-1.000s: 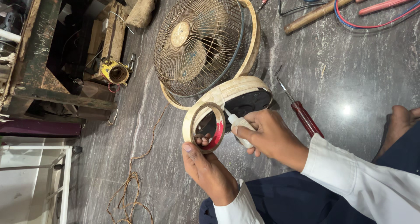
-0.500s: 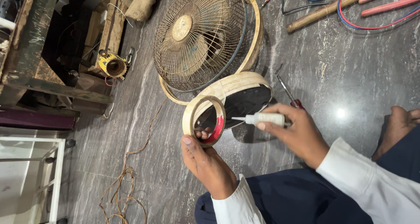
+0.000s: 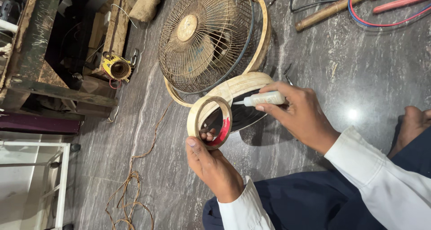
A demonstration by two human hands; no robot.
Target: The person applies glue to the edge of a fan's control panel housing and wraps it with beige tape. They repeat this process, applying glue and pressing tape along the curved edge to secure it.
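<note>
Fingers of the left hand (image 3: 214, 167) pinch the near rim of a cream-coloured plastic ring with a red patch inside it (image 3: 209, 122): the thumb lies on the outer face, the fingertips curl through the opening onto the inner wall. The ring stands on edge, tilted, just above the dark grey stone floor (image 3: 359, 86). It looks light and fairly stiff, though thin enough to flex if squeezed hard, so a rim pinch like this one seems the sound hold.

The right hand (image 3: 298, 115) is closed around a small white squeeze tube with a thin nozzle (image 3: 260, 99), thumb and first fingers clamped on its body, the nozzle aimed toward the ring's far edge. The tube is probably soft-walled, so it would dispense under light pressure and is best held mid-body.

Just beyond the fingertips of both hands lies a cream-rimmed round housing with a dark interior (image 3: 242, 102), and past that a dusty tan wire fan guard (image 3: 204, 37) leans upright. Thin copper-coloured wire (image 3: 130, 189) trails on the floor outside the left thumb.
</note>
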